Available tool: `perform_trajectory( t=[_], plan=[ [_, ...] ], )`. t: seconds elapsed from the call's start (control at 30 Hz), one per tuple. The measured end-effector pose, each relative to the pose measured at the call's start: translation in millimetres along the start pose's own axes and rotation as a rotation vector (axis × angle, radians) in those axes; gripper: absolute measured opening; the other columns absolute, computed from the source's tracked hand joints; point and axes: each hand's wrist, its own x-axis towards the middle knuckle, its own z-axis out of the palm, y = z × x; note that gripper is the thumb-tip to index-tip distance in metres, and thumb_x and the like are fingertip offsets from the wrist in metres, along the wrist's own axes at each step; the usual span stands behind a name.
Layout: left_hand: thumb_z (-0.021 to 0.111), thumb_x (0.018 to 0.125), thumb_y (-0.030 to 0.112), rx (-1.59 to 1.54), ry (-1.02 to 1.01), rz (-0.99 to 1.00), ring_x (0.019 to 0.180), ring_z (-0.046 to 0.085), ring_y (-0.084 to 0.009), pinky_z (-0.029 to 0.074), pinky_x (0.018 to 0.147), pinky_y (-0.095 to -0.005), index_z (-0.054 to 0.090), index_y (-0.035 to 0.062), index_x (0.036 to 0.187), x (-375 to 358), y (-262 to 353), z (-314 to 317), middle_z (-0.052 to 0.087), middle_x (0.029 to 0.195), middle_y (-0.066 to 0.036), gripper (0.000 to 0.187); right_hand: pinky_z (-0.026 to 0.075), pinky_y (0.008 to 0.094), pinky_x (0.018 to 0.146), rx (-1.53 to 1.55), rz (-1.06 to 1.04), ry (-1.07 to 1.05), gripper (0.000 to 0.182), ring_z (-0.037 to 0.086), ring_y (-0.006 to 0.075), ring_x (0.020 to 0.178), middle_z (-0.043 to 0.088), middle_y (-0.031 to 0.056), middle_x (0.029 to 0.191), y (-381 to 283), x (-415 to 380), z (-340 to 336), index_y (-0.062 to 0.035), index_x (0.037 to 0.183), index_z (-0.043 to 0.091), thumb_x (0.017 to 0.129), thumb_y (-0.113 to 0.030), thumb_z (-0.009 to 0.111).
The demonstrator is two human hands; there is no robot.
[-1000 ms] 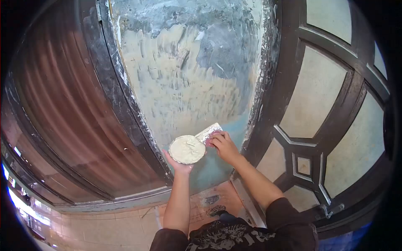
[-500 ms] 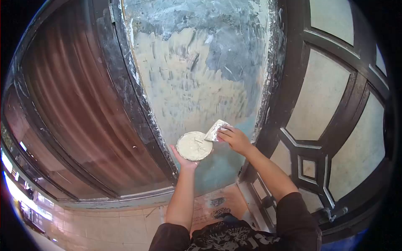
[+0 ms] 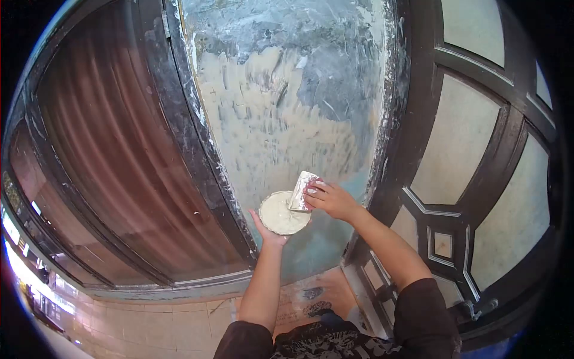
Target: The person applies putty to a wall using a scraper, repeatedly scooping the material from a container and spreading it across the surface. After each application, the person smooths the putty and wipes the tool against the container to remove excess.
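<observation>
My left hand (image 3: pixel 272 233) supports a round bowl of off-white putty (image 3: pixel 278 216) from below, its fingers spread around the rim. In my right hand (image 3: pixel 332 200) is a putty-smeared scraper (image 3: pixel 304 186) with a wide flat face, gripped between thumb and fingers. Its lower edge dips into the putty at the bowl's right side. Behind both hands stands a wall panel (image 3: pixel 263 131), partly coated with beige putty over grey and blue-green patches.
A dark-framed window with a reddish-brown curtain (image 3: pixel 113 149) lies on the left. To the right is a dark wooden door with pale panels (image 3: pixel 457 143) and a metal handle (image 3: pixel 472 310). Floor tiles (image 3: pixel 161 323) show below.
The scraper has gone from the bowl's right rim into the putty and stands more upright. The bowl appears slightly lower and farther right in view.
</observation>
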Motion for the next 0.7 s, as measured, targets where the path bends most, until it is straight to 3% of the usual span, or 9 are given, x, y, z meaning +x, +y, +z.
perform_trajectory(
  t=[0.13, 0.2, 0.3, 0.4, 0.7],
  plan=[
    [0.031, 0.086, 0.090, 0.027, 0.076, 0.054, 0.139, 0.043, -0.0495, 0.031, 0.104, -0.0840, 0.043, 0.0116, 0.154, -4, -2, 8, 0.042, 0.158, -0.017, 0.105, 0.049, 0.0437, 0.102, -0.063, -0.037, -0.022, 0.042, 0.055, 0.0252, 0.130, 0.064, 0.0005, 0.133, -1, -2, 5, -0.0158, 0.133, 0.061, 0.091, -0.014, 0.058],
    [0.032, 0.086, 0.090, 0.039, -0.120, -0.022, 0.140, 0.043, -0.0477, 0.031, 0.104, -0.0837, 0.042, 0.0118, 0.154, -5, 0, 0, 0.042, 0.158, -0.017, 0.105, 0.049, 0.0432, 0.101, -0.073, -0.047, 0.000, 0.043, 0.055, 0.0251, 0.130, 0.064, 0.0006, 0.133, -3, -4, 7, -0.0160, 0.133, 0.061, 0.091, -0.014, 0.059],
    [0.024, 0.081, 0.096, 0.036, -0.108, -0.026, 0.140, 0.042, -0.0502, 0.032, 0.100, -0.0856, 0.036, 0.0114, 0.157, 1, -1, -4, 0.038, 0.160, -0.020, 0.114, 0.048, 0.0426, 0.099, -0.058, -0.019, -0.015, 0.042, 0.055, 0.0250, 0.130, 0.064, 0.0010, 0.133, -8, -6, 8, -0.0161, 0.133, 0.061, 0.091, -0.014, 0.059],
    [0.032, 0.085, 0.091, -0.011, -0.075, -0.039, 0.141, 0.042, -0.0478, 0.031, 0.103, -0.0851, 0.040, 0.0120, 0.156, -2, -2, -6, 0.040, 0.160, -0.017, 0.106, 0.048, 0.0436, 0.100, -0.046, -0.020, 0.008, 0.042, 0.056, 0.0250, 0.130, 0.064, 0.0008, 0.133, -13, -6, 8, -0.0165, 0.133, 0.062, 0.091, -0.014, 0.059],
    [0.031, 0.083, 0.094, 0.046, -0.044, -0.043, 0.141, 0.042, -0.0475, 0.031, 0.103, -0.0844, 0.040, 0.0126, 0.156, 3, -6, -9, 0.038, 0.160, -0.017, 0.110, 0.047, 0.0445, 0.099, 0.031, 0.081, 0.044, 0.041, 0.055, 0.0227, 0.130, 0.066, -0.0020, 0.132, -19, -3, 8, -0.0179, 0.130, 0.064, 0.089, -0.013, 0.060]
  ],
)
